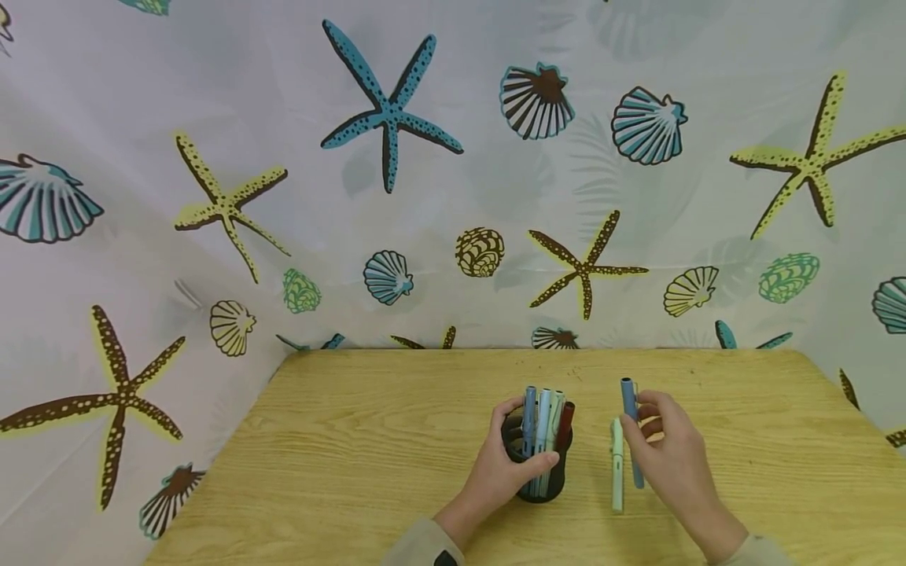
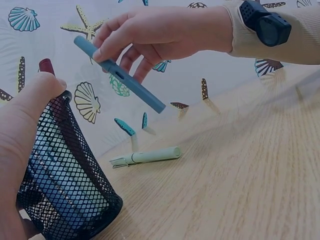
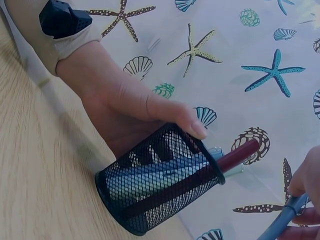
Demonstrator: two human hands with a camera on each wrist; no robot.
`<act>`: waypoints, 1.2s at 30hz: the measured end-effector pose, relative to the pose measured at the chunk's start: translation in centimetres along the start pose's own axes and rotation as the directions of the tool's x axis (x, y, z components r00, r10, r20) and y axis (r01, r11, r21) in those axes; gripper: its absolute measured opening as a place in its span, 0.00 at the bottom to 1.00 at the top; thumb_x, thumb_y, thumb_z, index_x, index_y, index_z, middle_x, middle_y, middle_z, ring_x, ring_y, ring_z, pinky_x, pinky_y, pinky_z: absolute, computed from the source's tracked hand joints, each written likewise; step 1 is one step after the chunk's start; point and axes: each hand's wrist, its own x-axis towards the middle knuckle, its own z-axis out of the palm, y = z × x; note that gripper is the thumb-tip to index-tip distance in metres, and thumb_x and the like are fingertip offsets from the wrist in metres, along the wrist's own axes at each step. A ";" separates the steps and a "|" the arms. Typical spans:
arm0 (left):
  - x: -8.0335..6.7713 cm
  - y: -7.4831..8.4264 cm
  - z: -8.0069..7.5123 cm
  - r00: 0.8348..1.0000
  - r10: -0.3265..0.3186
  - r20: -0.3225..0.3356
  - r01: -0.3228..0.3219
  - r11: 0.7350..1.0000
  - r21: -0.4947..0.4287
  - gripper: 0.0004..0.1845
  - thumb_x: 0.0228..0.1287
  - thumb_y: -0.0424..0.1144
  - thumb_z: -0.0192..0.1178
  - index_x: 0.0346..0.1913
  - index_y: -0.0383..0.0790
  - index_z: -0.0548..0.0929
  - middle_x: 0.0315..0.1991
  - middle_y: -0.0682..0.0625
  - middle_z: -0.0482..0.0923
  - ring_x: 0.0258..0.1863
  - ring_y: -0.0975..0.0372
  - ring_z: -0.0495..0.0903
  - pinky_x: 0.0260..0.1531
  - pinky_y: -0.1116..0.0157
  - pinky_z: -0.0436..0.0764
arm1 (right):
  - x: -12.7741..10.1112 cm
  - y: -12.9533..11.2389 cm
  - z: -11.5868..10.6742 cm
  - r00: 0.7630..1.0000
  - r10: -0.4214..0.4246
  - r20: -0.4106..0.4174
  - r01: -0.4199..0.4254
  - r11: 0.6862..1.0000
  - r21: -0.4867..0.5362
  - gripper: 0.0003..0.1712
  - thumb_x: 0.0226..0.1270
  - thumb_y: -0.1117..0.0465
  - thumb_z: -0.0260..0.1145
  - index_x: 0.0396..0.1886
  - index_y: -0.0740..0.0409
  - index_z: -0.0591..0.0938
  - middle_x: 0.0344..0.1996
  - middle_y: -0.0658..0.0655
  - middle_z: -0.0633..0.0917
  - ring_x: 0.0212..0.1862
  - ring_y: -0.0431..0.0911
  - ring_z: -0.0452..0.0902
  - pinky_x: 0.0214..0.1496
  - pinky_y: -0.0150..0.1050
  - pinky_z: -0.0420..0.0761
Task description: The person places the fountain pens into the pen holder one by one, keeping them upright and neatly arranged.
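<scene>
**Inspector A:** Head view. The left hand (image 1: 504,465) is wrapped round the black mesh pen cup (image 1: 541,464), which stands on the wooden table (image 1: 368,456) holding several pens. The right hand (image 1: 668,452) pinches a blue pen (image 1: 629,424), lifted just right of the cup. A pale green pen (image 1: 617,465) lies on the table beside it.

**Inspector B:** Left wrist view confirms it: fingers clamped on the blue pen's (image 2: 120,75) upper half, tip slanting down, clear of the green pen (image 2: 147,157).

**Inspector A:** Right wrist view: thumb over the cup's (image 3: 160,182) rim, a dark red pen (image 3: 240,154) protruding. My recommendation: keep the cup braced and guide the tip into a gap among the pens.
</scene>
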 end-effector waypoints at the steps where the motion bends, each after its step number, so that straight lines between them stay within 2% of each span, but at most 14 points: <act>1: 0.0 0.0 0.0 1.000 0.000 0.001 0.000 1.000 -0.001 0.39 0.56 0.47 0.66 0.66 0.65 0.54 0.58 0.50 0.63 0.54 0.57 0.68 0.45 0.58 0.74 | 0.0 -0.1 0.0 1.000 -0.013 -0.015 0.014 1.000 0.011 0.15 0.61 0.67 0.65 0.47 0.62 0.75 0.32 0.56 0.78 0.29 0.43 0.74 0.25 0.32 0.76; 8: -0.2 0.3 0.0 1.000 -0.014 0.006 0.014 1.000 -0.010 0.40 0.57 0.45 0.65 0.67 0.61 0.54 0.59 0.48 0.62 0.55 0.55 0.68 0.46 0.57 0.74 | 0.1 -0.9 0.3 0.992 -0.080 -0.098 0.086 0.995 0.056 0.17 0.58 0.69 0.67 0.47 0.62 0.75 0.32 0.54 0.79 0.28 0.39 0.74 0.24 0.30 0.76; 15: -1.0 2.9 0.0 1.000 -0.021 0.015 0.022 0.999 -0.026 0.40 0.57 0.42 0.65 0.68 0.50 0.54 0.58 0.44 0.63 0.54 0.52 0.69 0.46 0.57 0.74 | 0.4 -2.1 0.5 0.983 -0.121 -0.140 0.145 0.973 0.177 0.19 0.57 0.73 0.66 0.48 0.64 0.74 0.33 0.54 0.79 0.29 0.37 0.75 0.25 0.27 0.76; 19: -1.1 3.4 0.0 1.000 -0.007 0.013 0.007 1.000 -0.023 0.40 0.57 0.42 0.65 0.68 0.49 0.54 0.58 0.43 0.63 0.54 0.52 0.69 0.46 0.57 0.74 | 0.5 -3.1 0.7 0.975 -0.143 -0.172 0.179 0.959 0.219 0.20 0.56 0.74 0.66 0.49 0.65 0.74 0.34 0.54 0.79 0.30 0.37 0.76 0.26 0.27 0.76; 21: -1.1 3.2 0.0 1.000 -0.002 0.012 0.002 1.000 -0.023 0.40 0.57 0.42 0.65 0.68 0.49 0.54 0.58 0.43 0.63 0.54 0.52 0.69 0.46 0.57 0.75 | 0.6 -3.6 0.8 0.969 -0.163 -0.187 0.205 0.950 0.236 0.21 0.56 0.74 0.66 0.50 0.65 0.73 0.34 0.55 0.79 0.30 0.38 0.76 0.26 0.27 0.77; 28: -0.1 0.1 0.0 1.000 -0.004 -0.007 0.004 1.000 -0.008 0.40 0.56 0.46 0.66 0.67 0.63 0.54 0.59 0.49 0.63 0.55 0.57 0.68 0.47 0.58 0.74 | 1.2 -4.9 1.4 0.950 -0.230 -0.209 0.284 0.917 0.280 0.24 0.54 0.76 0.66 0.52 0.66 0.72 0.35 0.56 0.78 0.33 0.37 0.76 0.29 0.27 0.77; 36: 0.0 0.0 0.1 1.000 0.001 -0.007 -0.001 1.000 0.007 0.40 0.56 0.46 0.65 0.67 0.62 0.54 0.59 0.48 0.63 0.55 0.56 0.69 0.47 0.56 0.74 | 1.5 -6.1 2.2 0.947 -0.240 -0.213 0.301 0.892 0.336 0.24 0.55 0.77 0.66 0.52 0.65 0.73 0.35 0.57 0.79 0.34 0.40 0.76 0.31 0.29 0.77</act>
